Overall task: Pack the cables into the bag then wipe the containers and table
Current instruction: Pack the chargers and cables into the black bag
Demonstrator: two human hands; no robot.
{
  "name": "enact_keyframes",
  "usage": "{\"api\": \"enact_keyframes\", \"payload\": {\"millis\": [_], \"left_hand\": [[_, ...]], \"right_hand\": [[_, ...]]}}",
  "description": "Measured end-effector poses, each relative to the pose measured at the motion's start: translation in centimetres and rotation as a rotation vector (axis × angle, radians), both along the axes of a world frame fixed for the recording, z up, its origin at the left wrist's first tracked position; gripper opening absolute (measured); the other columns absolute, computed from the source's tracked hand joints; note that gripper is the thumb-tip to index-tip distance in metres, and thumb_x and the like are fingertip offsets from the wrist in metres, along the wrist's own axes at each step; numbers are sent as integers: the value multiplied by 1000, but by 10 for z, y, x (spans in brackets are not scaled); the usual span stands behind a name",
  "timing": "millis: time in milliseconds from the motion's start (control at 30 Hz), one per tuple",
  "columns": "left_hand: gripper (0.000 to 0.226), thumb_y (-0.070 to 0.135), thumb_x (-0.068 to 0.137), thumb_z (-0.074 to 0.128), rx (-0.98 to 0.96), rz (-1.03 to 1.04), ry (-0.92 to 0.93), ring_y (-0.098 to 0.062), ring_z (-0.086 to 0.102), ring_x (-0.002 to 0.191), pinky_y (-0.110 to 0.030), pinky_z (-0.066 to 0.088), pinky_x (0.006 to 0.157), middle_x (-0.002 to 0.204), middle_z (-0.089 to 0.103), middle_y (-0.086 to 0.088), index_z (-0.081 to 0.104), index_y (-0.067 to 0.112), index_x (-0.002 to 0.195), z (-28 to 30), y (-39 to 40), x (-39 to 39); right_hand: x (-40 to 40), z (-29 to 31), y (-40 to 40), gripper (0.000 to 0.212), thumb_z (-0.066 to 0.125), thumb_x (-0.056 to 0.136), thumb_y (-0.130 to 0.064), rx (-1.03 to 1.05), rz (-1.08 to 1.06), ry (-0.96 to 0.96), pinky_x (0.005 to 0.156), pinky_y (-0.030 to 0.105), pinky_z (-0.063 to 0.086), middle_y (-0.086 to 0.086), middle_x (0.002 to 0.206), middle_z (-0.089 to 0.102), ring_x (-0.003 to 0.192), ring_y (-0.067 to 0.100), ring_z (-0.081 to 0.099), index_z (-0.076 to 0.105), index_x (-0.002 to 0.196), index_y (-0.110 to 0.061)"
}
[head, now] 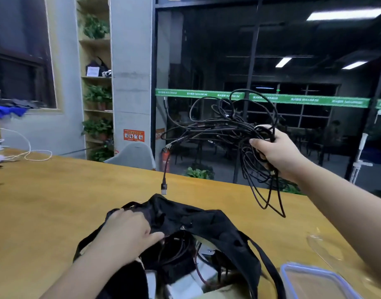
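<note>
Gripping tangled cables (239, 130) aloft, right hand (277, 154) clears bag (206, 223).

You're in an office or shared workspace, after dark. You sit at a long wooden table (62, 190) with a grey chair (134, 155) tucked at its far side. Ahead, a glass wall (293, 61) carries a green strip (293, 99) printed "MAXIMUM"; beyond it, a dim hall with more tables and chairs, and ceiling light panels (344, 12) reflected or lit. To your left, a concrete pillar (131, 72) bears an orange safety sign (134, 135); beside it, open wooden shelves (95, 76) hold potted plants (96, 26). A fire extinguisher (165, 160) stands behind the glass. A white charger cable (28, 152) lies on the table's far left.
</note>
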State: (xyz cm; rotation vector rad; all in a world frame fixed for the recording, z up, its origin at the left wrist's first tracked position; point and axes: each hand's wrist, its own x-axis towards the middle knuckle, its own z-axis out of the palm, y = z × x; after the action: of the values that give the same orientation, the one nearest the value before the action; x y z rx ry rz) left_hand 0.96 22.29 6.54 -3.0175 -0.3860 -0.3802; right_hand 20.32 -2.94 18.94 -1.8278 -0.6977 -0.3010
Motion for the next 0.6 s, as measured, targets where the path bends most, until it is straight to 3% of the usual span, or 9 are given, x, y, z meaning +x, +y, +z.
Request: {"api": "enact_keyframes", "payload": {"millis": [67, 133, 200, 267, 467, 600], "left_hand": [[54, 62, 88, 40, 60, 34, 83, -8, 51, 77, -30, 27, 102, 75, 60, 5, 50, 20, 54, -2, 10, -6], [34, 60, 88, 41, 33, 7, 97, -8, 51, 106, -30, 24, 103, 111, 60, 13, 66, 37, 89, -2, 16, -11], [37, 54, 91, 43, 9, 7, 91, -11, 43, 122, -30, 28, 102, 129, 48, 15, 50, 44, 125, 1, 18, -12], [41, 46, 92, 46, -52, 23, 33, -14, 41, 122, -30, 36, 98, 128, 46, 12, 43, 41, 133, 3, 21, -10], [31, 34, 92, 51, -273, 98, -71, -18, 48, 107, -31, 45, 89, 107, 44, 7, 55, 36, 123, 12, 29, 5], [33, 22, 95, 45, -281, 135, -115, -22, 54, 97, -31, 49, 76, 115, 48, 0, 54, 34, 124, 23, 27, 16]], "right_hand": [[-9, 1, -8, 17, 58, 93, -19, -2, 27, -14, 49, 29, 31, -12, 46, 44, 49, 16, 36, 58, 102, -33], [-19, 1, -15, 16, 57, 93, -17, -11, 55, -39, 48, 28, 30, -13, 46, 44, 49, 16, 35, 58, 99, -32], [-29, 1, -22, 15, 57, 94, -15, -19, 74, -56, 48, 29, 29, -13, 46, 44, 50, 17, 34, 59, 98, -30], [-37, 1, -30, 15, 57, 94, -15, -26, 79, -58, 48, 29, 28, -12, 47, 43, 51, 17, 34, 59, 100, -29], [-58, 8, -56, 18, 59, 93, -17, -54, 42, -94, 42, 23, 29, -8, 53, 44, 46, 12, 34, 58, 105, -31], [-69, 11, -72, 19, 59, 92, -17, -40, 42, -107, 42, 23, 28, -3, 57, 43, 46, 12, 34, 58, 104, -32]]}}
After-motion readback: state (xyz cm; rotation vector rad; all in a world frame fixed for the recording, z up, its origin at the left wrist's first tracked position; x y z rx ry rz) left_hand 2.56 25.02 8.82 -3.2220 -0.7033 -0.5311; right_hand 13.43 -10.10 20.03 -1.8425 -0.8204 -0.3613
